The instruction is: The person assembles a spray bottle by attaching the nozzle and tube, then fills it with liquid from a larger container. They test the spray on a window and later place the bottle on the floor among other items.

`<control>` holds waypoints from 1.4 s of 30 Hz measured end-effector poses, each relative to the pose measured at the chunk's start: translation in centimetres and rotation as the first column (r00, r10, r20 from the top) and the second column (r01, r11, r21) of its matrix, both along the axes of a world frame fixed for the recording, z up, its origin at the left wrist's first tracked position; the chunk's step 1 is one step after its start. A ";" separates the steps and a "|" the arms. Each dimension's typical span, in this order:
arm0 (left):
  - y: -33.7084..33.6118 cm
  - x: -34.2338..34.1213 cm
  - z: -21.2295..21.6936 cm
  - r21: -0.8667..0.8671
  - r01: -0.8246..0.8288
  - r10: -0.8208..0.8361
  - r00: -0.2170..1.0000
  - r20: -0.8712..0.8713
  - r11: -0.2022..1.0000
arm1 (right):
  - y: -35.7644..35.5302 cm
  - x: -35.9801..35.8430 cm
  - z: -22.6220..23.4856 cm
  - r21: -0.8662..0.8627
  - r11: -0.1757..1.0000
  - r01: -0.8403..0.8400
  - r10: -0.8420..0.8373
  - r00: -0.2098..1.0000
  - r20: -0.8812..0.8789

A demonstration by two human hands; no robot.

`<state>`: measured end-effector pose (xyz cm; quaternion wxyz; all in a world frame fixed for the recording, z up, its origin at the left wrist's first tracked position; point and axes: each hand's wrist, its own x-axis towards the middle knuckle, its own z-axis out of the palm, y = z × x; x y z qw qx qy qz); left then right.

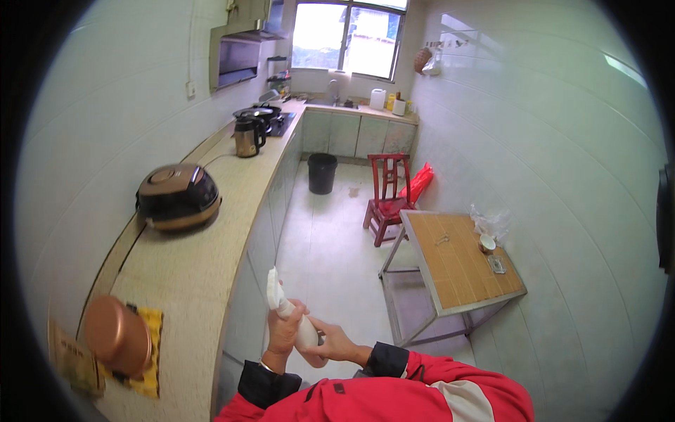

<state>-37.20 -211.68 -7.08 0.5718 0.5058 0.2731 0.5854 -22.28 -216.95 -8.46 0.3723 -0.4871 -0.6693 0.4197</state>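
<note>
Spray bottle held in both hands over the kitchen floor

Nearest, the left hand (pixel 284 332) is wrapped round the upper part of a white trigger spray bottle (pixel 307 333), while the right hand (pixel 339 344) closes its fingers on the lower body from the right. The bottle is in hand and off any surface, above the floor just right of the counter (pixel 186 281). No spray shows, and what is left to do cannot be judged from this view. Its long axis slants from the near-right base to the far-left sprayer head (pixel 274 287); that head end points far and slightly left, though the nozzle's exact aim is too small to tell.

Left of the hands, a copper-coloured pot (pixel 116 334) rests on a yellow-and-black mat (pixel 152 328). Farther, a rice cooker (pixel 179 197) stands on the counter, with a tile-topped table (pixel 446 264) to the right. Beyond are a red wooden chair (pixel 390 204), a black bin (pixel 322 174) and an electric kettle (pixel 247 138); farthest, a window (pixel 320 39).
</note>
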 end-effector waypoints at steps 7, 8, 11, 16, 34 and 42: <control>15.4 7.0 2.3 -0.063 0.140 -0.141 0.990 -0.021 0.988 | 11.9 6.8 -0.5 0.030 0.987 0.160 -0.157 0.983 -0.095; 17.7 8.4 2.4 -0.043 0.133 -0.133 0.991 -0.013 0.990 | 12.9 8.4 -1.0 0.010 0.984 0.176 -0.174 0.979 -0.104; 24.5 13.0 2.6 0.008 0.143 -0.143 0.990 0.009 0.990 | 16.7 13.6 -2.6 0.007 0.976 0.220 -0.219 0.975 -0.032; 34.3 21.0 3.0 0.017 0.116 -0.118 0.985 0.129 0.993 | 25.9 22.9 -3.9 -0.100 0.984 0.150 -0.154 0.987 -0.037; 72.3 34.3 2.0 -0.092 0.001 0.007 0.996 0.084 0.996 | 67.9 36.5 -4.7 -0.049 0.998 0.033 -0.035 0.998 -0.047; 90.7 42.4 3.7 -0.072 0.151 -0.149 0.988 0.035 0.986 | 84.0 42.9 -2.7 -0.020 0.981 0.195 -0.195 0.981 -0.004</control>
